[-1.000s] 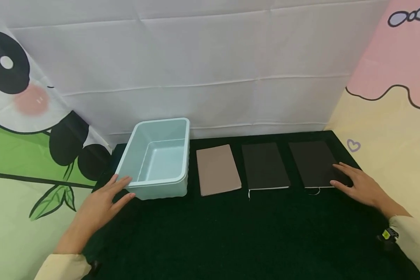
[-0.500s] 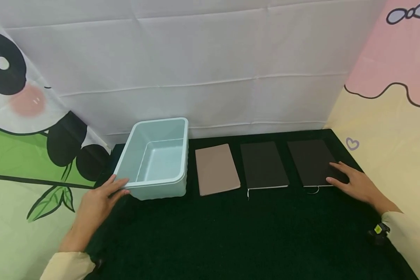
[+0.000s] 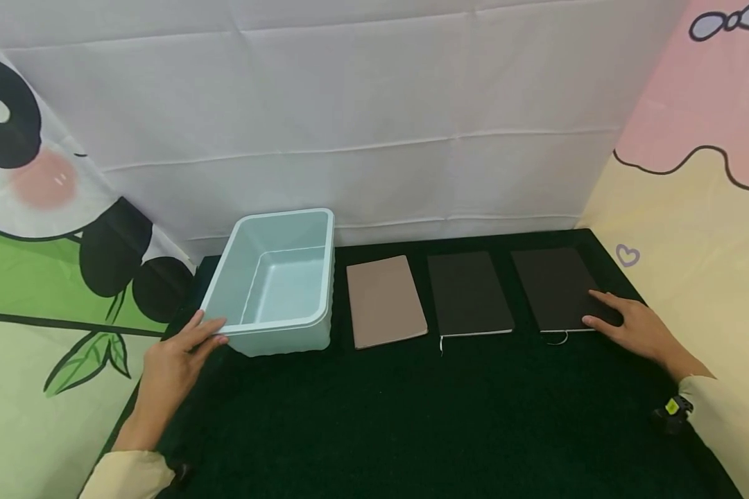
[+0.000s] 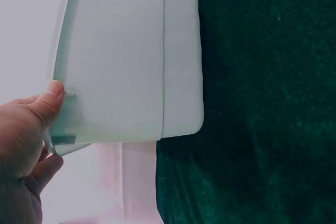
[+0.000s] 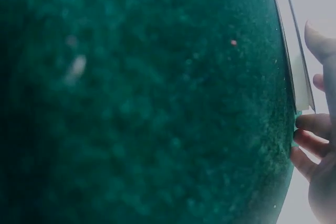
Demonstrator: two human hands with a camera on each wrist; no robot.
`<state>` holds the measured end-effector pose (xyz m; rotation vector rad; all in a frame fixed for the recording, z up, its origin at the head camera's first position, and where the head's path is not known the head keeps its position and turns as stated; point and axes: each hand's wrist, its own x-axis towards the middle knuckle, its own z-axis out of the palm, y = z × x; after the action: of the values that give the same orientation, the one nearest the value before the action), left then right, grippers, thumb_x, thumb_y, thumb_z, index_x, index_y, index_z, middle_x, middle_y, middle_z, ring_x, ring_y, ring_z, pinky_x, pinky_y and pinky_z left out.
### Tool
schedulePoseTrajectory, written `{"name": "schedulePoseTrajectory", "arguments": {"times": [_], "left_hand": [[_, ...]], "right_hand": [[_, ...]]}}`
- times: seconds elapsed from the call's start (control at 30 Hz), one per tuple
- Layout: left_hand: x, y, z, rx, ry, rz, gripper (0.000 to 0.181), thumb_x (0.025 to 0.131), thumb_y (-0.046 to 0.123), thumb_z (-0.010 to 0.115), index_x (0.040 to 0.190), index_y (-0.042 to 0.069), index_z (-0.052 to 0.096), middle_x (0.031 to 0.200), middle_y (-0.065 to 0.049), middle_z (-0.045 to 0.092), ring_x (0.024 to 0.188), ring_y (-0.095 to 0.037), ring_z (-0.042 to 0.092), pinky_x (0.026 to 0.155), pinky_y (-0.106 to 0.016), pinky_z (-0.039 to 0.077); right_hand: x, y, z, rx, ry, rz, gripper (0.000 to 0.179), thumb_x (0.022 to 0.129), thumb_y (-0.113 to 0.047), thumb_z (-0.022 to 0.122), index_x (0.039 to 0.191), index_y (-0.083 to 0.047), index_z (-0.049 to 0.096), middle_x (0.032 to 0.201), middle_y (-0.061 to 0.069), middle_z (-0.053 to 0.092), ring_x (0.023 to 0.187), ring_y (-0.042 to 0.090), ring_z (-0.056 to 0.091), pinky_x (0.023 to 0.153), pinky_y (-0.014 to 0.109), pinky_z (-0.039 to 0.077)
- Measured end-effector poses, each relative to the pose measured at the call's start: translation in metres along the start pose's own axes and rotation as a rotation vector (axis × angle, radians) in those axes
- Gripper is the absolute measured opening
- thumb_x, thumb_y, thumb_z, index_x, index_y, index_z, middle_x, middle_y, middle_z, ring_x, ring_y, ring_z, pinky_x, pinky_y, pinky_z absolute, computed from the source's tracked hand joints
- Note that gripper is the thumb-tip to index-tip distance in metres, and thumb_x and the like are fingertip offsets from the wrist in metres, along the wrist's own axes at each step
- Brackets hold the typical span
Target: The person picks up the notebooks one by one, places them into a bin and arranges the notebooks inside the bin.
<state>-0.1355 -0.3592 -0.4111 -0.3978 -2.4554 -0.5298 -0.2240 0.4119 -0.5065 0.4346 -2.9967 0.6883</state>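
Note:
In the head view a pale blue plastic bin (image 3: 287, 291) stands at the left of the dark green cloth. My left hand (image 3: 173, 367) pinches its rim at the near left corner. The left wrist view shows the thumb (image 4: 51, 100) on the bin's outer side (image 4: 121, 61), with other fingers round the corner. At the far right lies a black notebook (image 3: 552, 284) with a thin ribbon at its near edge. Over that notebook's near right corner lies my right hand (image 3: 639, 333), index finger and thumb extended apart. In the right wrist view its fingers show beside the notebook's edge (image 5: 296, 51).
Between bin and right hand lie a pinkish-beige notebook (image 3: 387, 301) and another black notebook (image 3: 471, 294) with a white ribbon. Behind them rises a white cloth backdrop (image 3: 374, 125). Printed cartoon sheets flank both sides. The green cloth (image 3: 374, 416) spreads across the front.
My left hand's fingers and thumb have closed onto the bin's rim. The right hand has shifted slightly left over the notebook's corner. The whole head view has drifted a little.

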Motion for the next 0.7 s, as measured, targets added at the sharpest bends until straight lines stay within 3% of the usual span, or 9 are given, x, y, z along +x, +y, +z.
{"name": "schedulePoseTrajectory", "arguments": {"times": [0.1,0.23,0.37,0.5,0.63,0.7], "left_hand": [[-0.0003,0.0000,0.0014,-0.004,0.019,-0.002,0.044,0.077,-0.003,0.084,0.119,0.007,0.076,0.122,-0.028,0.067,0.092,-0.047,0.071,0.060,-0.005,0.042],[-0.0003,0.0002,0.0021,0.003,0.037,0.001,0.045,0.076,-0.003,0.086,0.118,0.009,0.077,0.119,-0.024,0.070,0.102,-0.045,0.070,0.070,-0.011,0.050],[-0.0003,0.0003,0.0023,0.014,0.044,0.008,0.044,0.075,-0.004,0.086,0.117,0.008,0.077,0.117,-0.023,0.071,0.105,-0.045,0.069,0.069,-0.027,0.054],[0.0003,0.0012,0.0019,0.019,0.040,0.008,0.044,0.075,-0.004,0.086,0.116,0.007,0.077,0.116,-0.023,0.071,0.107,-0.046,0.068,0.069,-0.035,0.052],[0.0006,0.0016,0.0014,0.018,0.033,0.005,0.043,0.076,-0.003,0.086,0.116,0.007,0.077,0.117,-0.023,0.071,0.106,-0.046,0.069,0.068,-0.026,0.053],[0.0005,0.0016,0.0012,0.018,0.033,0.002,0.044,0.076,-0.003,0.086,0.117,0.008,0.077,0.117,-0.023,0.071,0.106,-0.046,0.068,0.070,-0.028,0.053]], "right_hand": [[-0.0001,0.0016,0.0007,-0.014,0.005,0.007,0.069,0.099,-0.040,0.068,0.150,0.001,0.045,0.146,0.042,0.043,0.130,0.065,0.040,0.100,0.075,0.032],[-0.0001,0.0009,0.0002,-0.022,-0.020,0.033,0.070,0.099,-0.042,0.068,0.149,0.001,0.046,0.144,0.045,0.041,0.130,0.066,0.039,0.099,0.076,0.031],[0.0002,0.0001,0.0000,-0.027,-0.056,0.071,0.072,0.099,-0.046,0.066,0.151,0.000,0.045,0.144,0.047,0.039,0.129,0.068,0.037,0.099,0.078,0.030],[-0.0003,0.0003,0.0009,-0.043,-0.068,0.097,0.076,0.098,-0.048,0.067,0.152,-0.001,0.043,0.143,0.049,0.037,0.129,0.069,0.036,0.098,0.078,0.030],[-0.0012,-0.0006,0.0009,-0.044,-0.068,0.112,0.078,0.096,-0.049,0.069,0.151,0.000,0.043,0.143,0.051,0.035,0.128,0.070,0.035,0.099,0.079,0.029],[-0.0012,-0.0026,0.0002,-0.032,-0.069,0.117,0.079,0.096,-0.050,0.070,0.151,0.001,0.043,0.143,0.051,0.034,0.128,0.070,0.035,0.099,0.079,0.029]]}}
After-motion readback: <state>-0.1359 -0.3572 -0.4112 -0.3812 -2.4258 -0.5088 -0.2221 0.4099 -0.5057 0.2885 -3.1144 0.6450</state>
